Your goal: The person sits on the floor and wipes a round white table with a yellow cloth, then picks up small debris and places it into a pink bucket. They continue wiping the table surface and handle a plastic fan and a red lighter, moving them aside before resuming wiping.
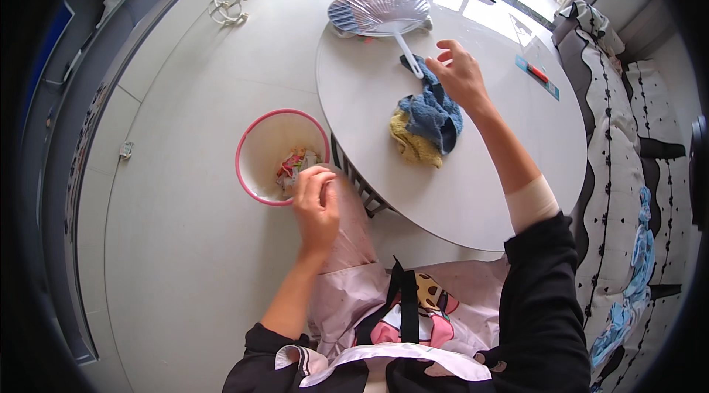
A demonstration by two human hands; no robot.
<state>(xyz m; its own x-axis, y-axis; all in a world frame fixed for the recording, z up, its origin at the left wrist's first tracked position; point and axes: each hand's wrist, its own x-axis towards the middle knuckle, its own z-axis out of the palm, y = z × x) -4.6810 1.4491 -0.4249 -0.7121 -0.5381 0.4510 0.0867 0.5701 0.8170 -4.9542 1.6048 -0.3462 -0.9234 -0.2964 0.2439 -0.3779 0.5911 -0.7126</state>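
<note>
My right hand (461, 75) hovers over the round white table (365, 99), its fingers apart and nothing between them. Just below and left of it lies a crumpled blue cloth (437, 119), partly covering a yellow cloth (415, 145). A hand fan (382, 8) rests at the table's far left, its white handle reaching the blue cloth. My left hand (317, 205) is raised with curled fingers by the near rim of a white waste bin (255, 158) with a pink rim. Whether something small is pinched in it is hidden. Wrappers and scraps (296, 166) lie inside the bin.
A red-handled tool (537, 73) on a teal card lies at the table's right. Beyond the table edge stands a sofa with a patterned cover (598, 144). A white wheeled stand (228, 5) is on the floor, and a grey cabinet (111, 110) runs along the left.
</note>
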